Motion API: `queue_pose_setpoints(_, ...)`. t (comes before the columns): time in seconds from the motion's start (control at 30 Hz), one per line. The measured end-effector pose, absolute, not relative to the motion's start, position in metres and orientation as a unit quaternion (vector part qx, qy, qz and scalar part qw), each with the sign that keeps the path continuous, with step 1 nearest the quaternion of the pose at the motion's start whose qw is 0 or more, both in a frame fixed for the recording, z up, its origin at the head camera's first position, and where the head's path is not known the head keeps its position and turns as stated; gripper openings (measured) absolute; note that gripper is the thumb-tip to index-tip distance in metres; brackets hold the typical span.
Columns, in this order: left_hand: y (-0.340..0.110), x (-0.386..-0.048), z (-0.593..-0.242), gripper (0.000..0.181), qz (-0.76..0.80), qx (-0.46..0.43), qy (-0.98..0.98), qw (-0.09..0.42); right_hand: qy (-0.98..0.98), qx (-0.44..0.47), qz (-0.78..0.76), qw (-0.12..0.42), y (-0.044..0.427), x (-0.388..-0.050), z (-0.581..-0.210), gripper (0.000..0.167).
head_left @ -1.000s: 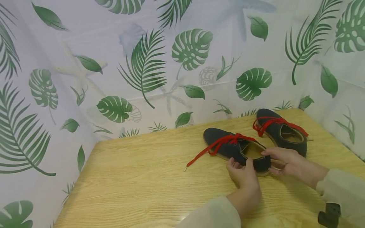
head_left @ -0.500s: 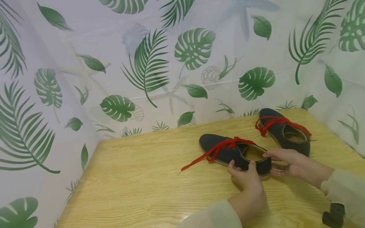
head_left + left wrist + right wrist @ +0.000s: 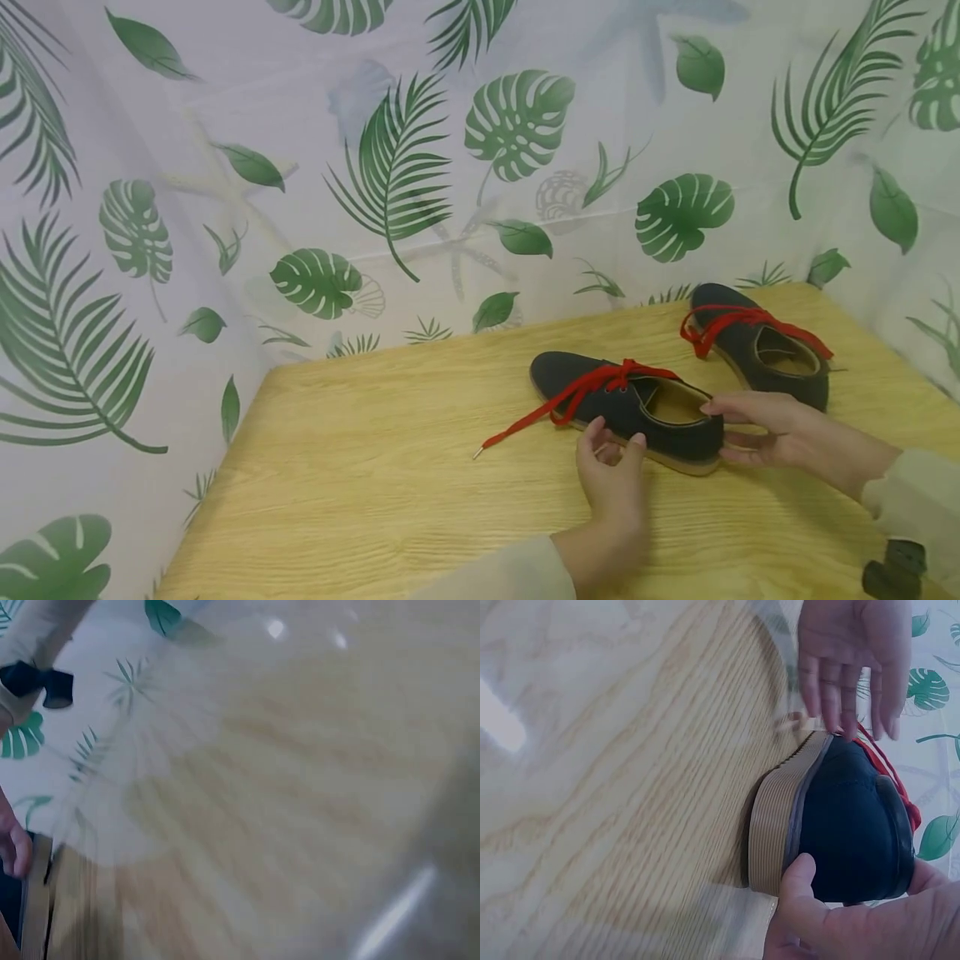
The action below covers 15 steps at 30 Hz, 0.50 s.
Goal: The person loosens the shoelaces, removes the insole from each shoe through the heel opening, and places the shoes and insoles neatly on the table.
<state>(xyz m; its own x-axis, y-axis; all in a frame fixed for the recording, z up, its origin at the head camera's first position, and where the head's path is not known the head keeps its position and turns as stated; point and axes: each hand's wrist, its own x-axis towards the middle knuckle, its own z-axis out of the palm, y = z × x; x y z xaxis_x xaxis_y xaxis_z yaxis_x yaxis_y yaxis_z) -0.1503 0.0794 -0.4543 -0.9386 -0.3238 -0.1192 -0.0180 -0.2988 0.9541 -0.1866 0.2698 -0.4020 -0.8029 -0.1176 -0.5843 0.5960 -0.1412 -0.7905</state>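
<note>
Left hand (image 3: 611,483) just let go of the near shoe (image 3: 626,412), kinda loose now, so only the right hand (image 3: 780,429) is gripping its heel (image 3: 701,443).

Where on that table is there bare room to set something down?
The left side of the table, between the leafy cloth and the red lace. It's crowded at right: left hand beside the nearer shoe, right hand on its heel, farther shoe close behind.

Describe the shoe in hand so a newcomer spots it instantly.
Head view: go to the right half of the table and find the nearer dark shoe, its long red lace stretching left. The right hand grips its heel; the far shoe, also dark and red-laced, is unheld.
</note>
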Motion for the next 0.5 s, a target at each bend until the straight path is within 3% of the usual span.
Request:
queue_pose_setpoints(0.2, 0.046, -0.17, -0.459, 0.048, -0.736, -0.004, -0.656, 0.167, 0.611, 0.184, -0.729, 0.249, 0.27, -0.186, -0.403, 0.015)
queue_pose_setpoints(0.5, 0.005, -0.21, -0.456, 0.08, -0.518, -0.191, -0.807, 0.21, 0.618, 0.18, -0.719, 0.262, 0.276, -0.194, -0.409, 0.014)
